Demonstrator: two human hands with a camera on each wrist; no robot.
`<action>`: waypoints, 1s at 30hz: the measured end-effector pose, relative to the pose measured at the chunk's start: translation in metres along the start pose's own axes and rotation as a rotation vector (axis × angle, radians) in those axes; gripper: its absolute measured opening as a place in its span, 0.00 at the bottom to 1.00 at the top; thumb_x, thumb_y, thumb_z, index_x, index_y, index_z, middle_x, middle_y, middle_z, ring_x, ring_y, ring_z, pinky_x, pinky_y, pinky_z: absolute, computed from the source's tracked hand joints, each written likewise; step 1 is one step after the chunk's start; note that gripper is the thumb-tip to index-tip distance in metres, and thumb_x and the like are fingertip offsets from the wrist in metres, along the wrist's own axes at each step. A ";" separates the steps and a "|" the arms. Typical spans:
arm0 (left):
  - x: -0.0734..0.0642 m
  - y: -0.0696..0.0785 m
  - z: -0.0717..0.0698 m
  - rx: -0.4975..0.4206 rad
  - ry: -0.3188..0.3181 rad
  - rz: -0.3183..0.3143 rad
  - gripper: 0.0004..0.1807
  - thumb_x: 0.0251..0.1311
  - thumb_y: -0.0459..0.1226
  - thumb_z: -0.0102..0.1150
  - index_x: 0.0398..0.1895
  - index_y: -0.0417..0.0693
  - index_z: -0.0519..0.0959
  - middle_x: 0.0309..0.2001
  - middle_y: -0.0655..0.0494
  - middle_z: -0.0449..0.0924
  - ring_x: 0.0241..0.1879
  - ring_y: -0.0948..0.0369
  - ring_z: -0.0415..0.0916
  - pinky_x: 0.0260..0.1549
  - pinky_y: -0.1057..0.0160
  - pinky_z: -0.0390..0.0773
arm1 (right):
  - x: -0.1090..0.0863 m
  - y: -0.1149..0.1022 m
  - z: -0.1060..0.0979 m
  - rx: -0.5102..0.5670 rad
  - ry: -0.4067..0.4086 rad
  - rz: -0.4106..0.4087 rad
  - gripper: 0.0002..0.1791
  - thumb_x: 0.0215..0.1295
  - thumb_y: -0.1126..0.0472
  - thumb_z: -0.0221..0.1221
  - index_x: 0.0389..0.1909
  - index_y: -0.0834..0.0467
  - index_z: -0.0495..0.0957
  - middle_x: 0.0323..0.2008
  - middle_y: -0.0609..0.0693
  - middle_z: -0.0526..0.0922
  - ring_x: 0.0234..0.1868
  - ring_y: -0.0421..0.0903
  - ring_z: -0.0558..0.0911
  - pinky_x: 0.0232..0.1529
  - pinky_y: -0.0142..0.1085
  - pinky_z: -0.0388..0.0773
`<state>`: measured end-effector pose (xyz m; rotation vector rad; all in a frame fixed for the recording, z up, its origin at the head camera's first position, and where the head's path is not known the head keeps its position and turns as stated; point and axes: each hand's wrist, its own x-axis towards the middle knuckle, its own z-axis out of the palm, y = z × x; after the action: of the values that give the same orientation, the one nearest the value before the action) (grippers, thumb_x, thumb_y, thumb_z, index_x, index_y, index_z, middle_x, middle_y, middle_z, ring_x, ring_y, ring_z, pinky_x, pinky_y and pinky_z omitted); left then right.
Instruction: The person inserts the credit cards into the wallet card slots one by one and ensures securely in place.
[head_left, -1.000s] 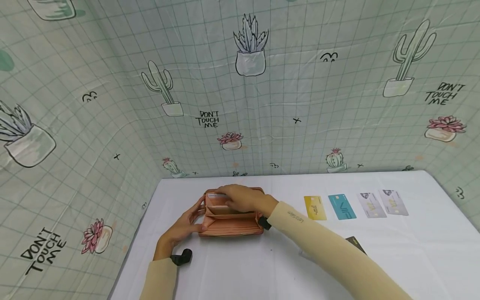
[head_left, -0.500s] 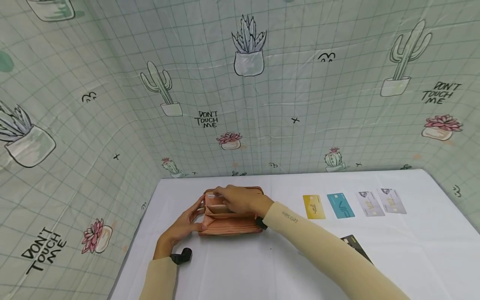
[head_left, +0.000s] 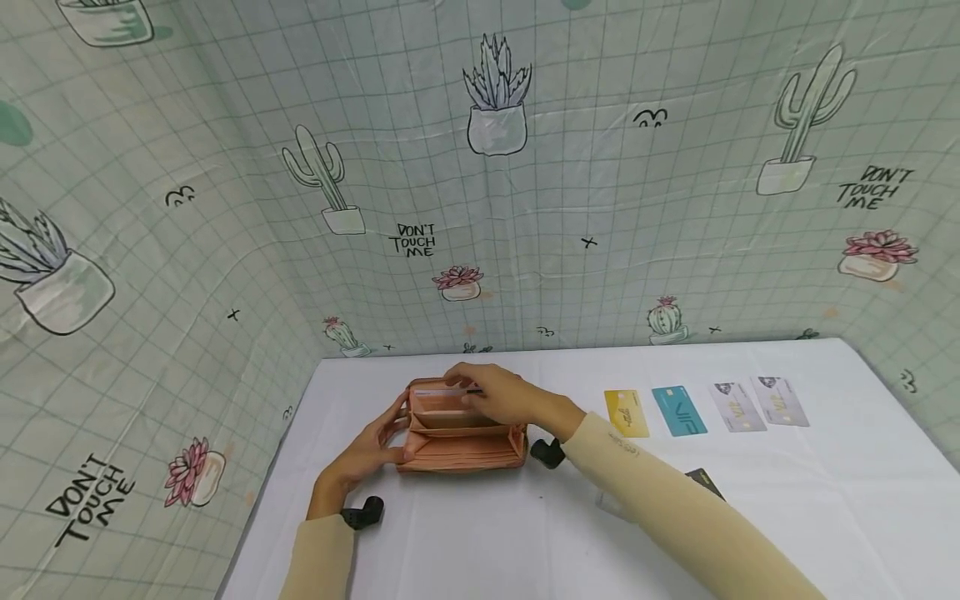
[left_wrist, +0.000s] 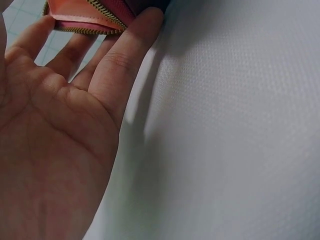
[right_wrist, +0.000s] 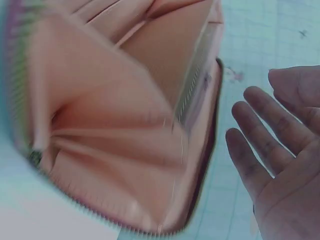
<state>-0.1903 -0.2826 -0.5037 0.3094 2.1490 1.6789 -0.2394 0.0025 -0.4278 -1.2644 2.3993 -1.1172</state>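
A peach-coloured zip wallet (head_left: 468, 454) lies spread on the table, its folded inner compartments facing up. My left hand (head_left: 367, 450) grips its left edge, thumb at the front corner and fingers behind. In the left wrist view, the fingers of that left hand (left_wrist: 65, 105) reach the wallet's brass zipper (left_wrist: 80, 29). Along the wallet's back panel shows the pale edge of a card (head_left: 435, 392). My right hand (head_left: 498, 396) hovers over the back right of the wallet. The right wrist view shows this right hand (right_wrist: 285, 145) with fingers extended, apart from the wallet (right_wrist: 115, 120).
To the right lie a yellow card (head_left: 627, 414), a teal card (head_left: 679, 411) and two silver cards (head_left: 738, 407). A black card (head_left: 707, 481) and a pale card (head_left: 615, 507) are partly hidden by the right sleeve (head_left: 660, 508). A patterned cloth (head_left: 570, 292) hangs behind the table.
My right hand has drawn back to the right from the wallet's rear compartment, uncovering more of the pale card edge. The left hand keeps its place on the wallet.
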 end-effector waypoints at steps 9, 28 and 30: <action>-0.003 0.005 0.000 -0.010 -0.030 0.040 0.52 0.53 0.29 0.63 0.73 0.67 0.43 0.71 0.51 0.44 0.68 0.50 0.48 0.62 0.43 0.48 | -0.059 0.011 -0.023 0.050 0.114 0.048 0.17 0.67 0.68 0.52 0.56 0.58 0.71 0.51 0.52 0.77 0.47 0.45 0.77 0.45 0.40 0.74; -0.001 0.000 0.004 0.032 0.014 0.022 0.52 0.51 0.33 0.67 0.72 0.74 0.45 0.70 0.57 0.49 0.67 0.54 0.52 0.60 0.49 0.56 | -0.196 0.042 -0.038 -0.012 0.327 0.255 0.20 0.62 0.70 0.57 0.55 0.58 0.71 0.48 0.50 0.77 0.45 0.51 0.78 0.44 0.42 0.75; -0.001 0.000 0.005 0.031 0.013 0.019 0.52 0.51 0.33 0.67 0.71 0.76 0.46 0.70 0.58 0.49 0.67 0.55 0.52 0.60 0.50 0.56 | -0.208 0.043 -0.037 -0.022 0.341 0.293 0.21 0.61 0.71 0.57 0.55 0.61 0.71 0.48 0.53 0.77 0.45 0.52 0.78 0.44 0.43 0.74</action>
<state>-0.1871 -0.2788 -0.5043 0.3292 2.1897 1.6636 -0.1572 0.1983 -0.4649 -0.7377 2.7302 -1.3012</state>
